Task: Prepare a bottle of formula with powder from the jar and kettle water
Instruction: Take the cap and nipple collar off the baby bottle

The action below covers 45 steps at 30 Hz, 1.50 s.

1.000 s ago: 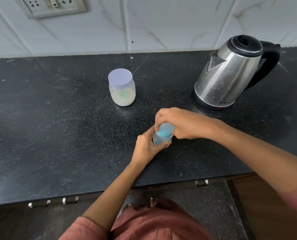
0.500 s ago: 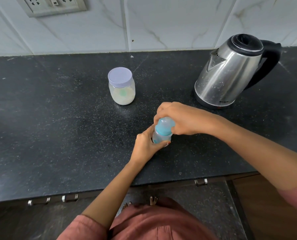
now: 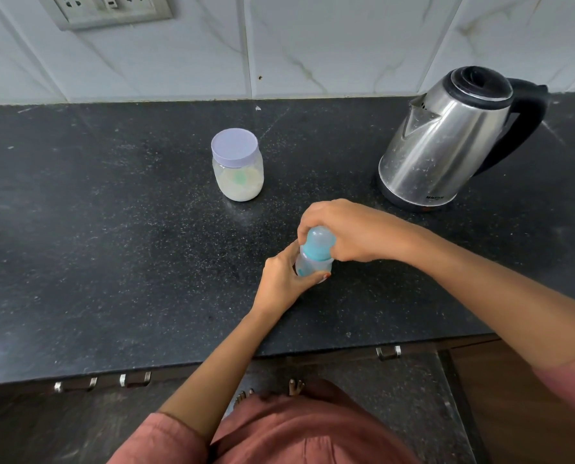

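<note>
Both hands are crowding the bottle [image 3: 313, 259] near the desk's [image 3: 95, 262] front edge. Behind it, the jar [image 3: 238, 169] is standing to the left and the kettle [image 3: 447, 142] to the right, leaving a bare lane between them. The desk's left half is lying open.

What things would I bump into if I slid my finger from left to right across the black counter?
Powder jar with its purple lid, then the left hand holding the baby bottle, then the right hand on the bottle's cap, then the steel kettle.
</note>
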Motion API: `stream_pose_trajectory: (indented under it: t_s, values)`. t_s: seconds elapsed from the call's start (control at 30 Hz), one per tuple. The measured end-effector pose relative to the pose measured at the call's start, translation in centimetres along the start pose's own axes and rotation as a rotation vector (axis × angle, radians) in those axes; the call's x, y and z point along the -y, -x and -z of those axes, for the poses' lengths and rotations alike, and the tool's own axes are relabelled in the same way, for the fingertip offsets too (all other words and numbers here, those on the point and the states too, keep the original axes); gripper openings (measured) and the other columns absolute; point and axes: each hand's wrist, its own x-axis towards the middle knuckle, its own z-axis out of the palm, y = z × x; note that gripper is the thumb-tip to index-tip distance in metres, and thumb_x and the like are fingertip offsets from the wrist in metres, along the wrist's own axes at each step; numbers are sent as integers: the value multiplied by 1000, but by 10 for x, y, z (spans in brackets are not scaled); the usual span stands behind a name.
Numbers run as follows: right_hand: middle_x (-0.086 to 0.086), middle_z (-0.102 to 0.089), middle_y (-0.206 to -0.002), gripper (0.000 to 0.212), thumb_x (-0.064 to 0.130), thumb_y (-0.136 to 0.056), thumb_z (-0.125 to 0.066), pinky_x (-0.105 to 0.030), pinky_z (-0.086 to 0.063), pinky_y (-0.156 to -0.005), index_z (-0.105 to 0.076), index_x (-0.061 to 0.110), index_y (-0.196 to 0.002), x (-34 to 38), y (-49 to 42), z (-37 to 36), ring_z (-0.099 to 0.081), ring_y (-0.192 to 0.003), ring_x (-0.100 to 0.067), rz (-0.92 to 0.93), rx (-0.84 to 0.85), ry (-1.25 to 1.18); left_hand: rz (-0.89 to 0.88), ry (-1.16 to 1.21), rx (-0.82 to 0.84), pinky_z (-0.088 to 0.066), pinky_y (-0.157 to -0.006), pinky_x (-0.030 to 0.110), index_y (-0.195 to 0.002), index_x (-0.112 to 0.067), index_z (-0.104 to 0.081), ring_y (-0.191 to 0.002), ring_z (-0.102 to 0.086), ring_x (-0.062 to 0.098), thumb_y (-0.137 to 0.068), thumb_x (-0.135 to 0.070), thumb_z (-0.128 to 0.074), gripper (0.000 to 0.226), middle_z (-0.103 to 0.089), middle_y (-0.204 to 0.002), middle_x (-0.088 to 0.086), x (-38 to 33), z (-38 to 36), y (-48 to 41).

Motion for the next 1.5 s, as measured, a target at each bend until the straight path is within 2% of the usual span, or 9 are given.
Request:
stream_pose_trajectory:
  t_s: [0.1, 0.23, 0.37, 0.5, 0.73, 0.97, 1.17, 1.4, 1.5]
  values:
    - [7, -45, -126, 41, 18, -77, -67, -34, -44, -89, -54, 30, -114, -2, 0, -5, -44, -117, -16, -9, -21, -56, 9, 12, 3, -49, -88, 28, -124, -18, -52, -101, -60, 8, -70, -19, -78, 60, -67, -109, 0, -1, 0, 0]
    - [-1, -44, -130, 61, 53, -79, -59, -32, -34, -79, -39, 29, -132, -2, 2, -6, -48, -117, -24, -182, -162, 161, 3, 26, 4, -47, -88, 21, -125, -18, -51, -102, -59, 6, -71, -18, -77, 61, -64, -105, -8, -2, 0, 1]
    - [-2, -46, -119, 41, 32, -83, -61, -29, -32, -68, -48, 27, -122, 2, 3, -5, -51, -98, -21, -146, -107, 154, 7, 31, 12, -47, -90, 24, -126, -19, -51, -103, -59, 5, -70, -19, -78, 62, -65, -110, -5, 0, 0, 0]
    - [6, -43, -122, 37, 2, -81, -55, -25, -33, -59, -55, 30, -105, 2, 2, -2, -46, -110, -18, -30, -15, 117, 13, 23, 6, -47, -88, 22, -122, -17, -53, -100, -58, 4, -69, -18, -78, 59, -62, -104, -10, -1, 0, 0]
    - [0, -44, -129, 51, 44, -81, -60, -31, -32, -75, -43, 29, -127, 2, 2, -7, -49, -113, -22, -177, -159, 96, 1, 35, 13, -44, -81, 8, -125, -17, -51, -95, -57, -1, -71, -16, -77, 60, -60, -100, -14, -3, 1, 1]
    - [0, -46, -127, 47, 8, -79, -62, -30, -37, -72, -53, 32, -118, 1, 2, -3, -52, -107, -23, -137, -100, 30, -16, 36, -1, -50, -88, 30, -124, -19, -52, -99, -61, 9, -69, -19, -79, 60, -66, -105, -5, 2, -1, 0]
    - [4, -57, -117, 45, 11, -71, -71, -38, -48, -88, -61, 30, -111, -10, 14, 19, -54, -103, -17, -100, -162, -201, -20, 54, 0, -46, -92, 24, -127, -17, -50, -104, -58, 6, -69, -18, -79, 64, -61, -110, -10, 3, -2, -1]
    - [13, -56, -98, 41, 14, -74, -71, -20, -44, -72, -60, 28, -111, -47, 37, 30, -55, -88, -10, -211, -294, -459, -26, 61, -1, -39, -93, 12, -125, -18, -52, -107, -53, 0, -69, -15, -79, 62, -55, -111, -20, 4, -3, 1]
    - [4, -57, -105, 46, 14, -72, -73, -17, -43, -64, -57, 24, -114, -73, 39, 13, -56, -91, -15, -318, -328, -470, -23, 85, -16, -41, -93, 12, -123, -19, -53, -105, -55, 0, -69, -14, -78, 60, -58, -110, -19, 5, -4, 1]
